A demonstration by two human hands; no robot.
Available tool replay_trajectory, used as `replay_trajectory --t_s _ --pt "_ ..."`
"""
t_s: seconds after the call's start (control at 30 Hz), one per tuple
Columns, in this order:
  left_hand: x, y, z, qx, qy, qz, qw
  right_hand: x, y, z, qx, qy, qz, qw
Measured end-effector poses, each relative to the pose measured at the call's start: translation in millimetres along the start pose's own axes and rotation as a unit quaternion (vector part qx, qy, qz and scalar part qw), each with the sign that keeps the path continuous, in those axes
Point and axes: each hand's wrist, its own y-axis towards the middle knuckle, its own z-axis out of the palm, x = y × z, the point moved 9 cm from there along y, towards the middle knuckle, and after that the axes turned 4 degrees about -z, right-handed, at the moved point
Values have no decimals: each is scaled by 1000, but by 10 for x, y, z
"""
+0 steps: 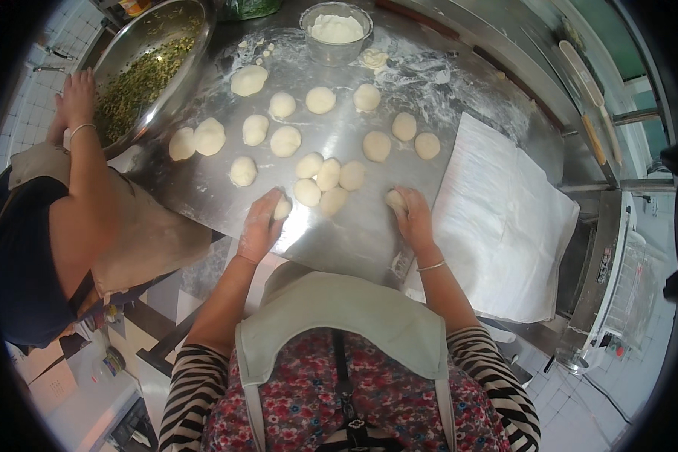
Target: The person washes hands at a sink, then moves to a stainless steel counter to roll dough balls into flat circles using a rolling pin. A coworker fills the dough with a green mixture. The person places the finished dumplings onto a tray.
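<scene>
My left hand point(261, 224) curls around a small dough ball point(282, 208) on the front part of the steel worktop point(339, 243). Over to the right, my right hand point(414, 219) grips another dough ball point(395, 200), partly hidden by the fingers. Between my hands and slightly beyond them, several dough pieces point(329, 173) lie clustered and touching. A trio of dough rounds point(377, 146) rests farther right. More rounds point(286, 141) are spread singly over the worktop's middle, and two flattened ones point(209, 136) overlap or touch at the left.
A co-worker's hand point(79, 99) rests at the rim of a large steel bowl point(200, 62) holding chopped green filling point(147, 85). A clear tub of flour point(337, 29) stands at the back. White cloth point(503, 226) covers something at the right. Loose flour point(424, 70) dusts the far worktop.
</scene>
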Motion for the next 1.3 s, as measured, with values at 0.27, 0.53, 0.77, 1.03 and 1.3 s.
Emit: replay_trajectory --t_s 0.27,0.53,0.77,1.03,1.3 --pt "-129 -25 -1 -9 -28 -27 999 353 27 71 -74 -77 -52 993" --pt "-149 262 250 -2 29 -11 1000 322 247 382 -48 -127 -28 990" --pt "-100 179 75 55 -53 -33 996 333 114 380 6 -107 -64 992" --pt "-1 -95 -78 -44 11 -38 998 362 74 296 3 -57 -21 998" --pt "-306 293 32 -8 76 17 997 258 51 357 8 -62 -45 997"
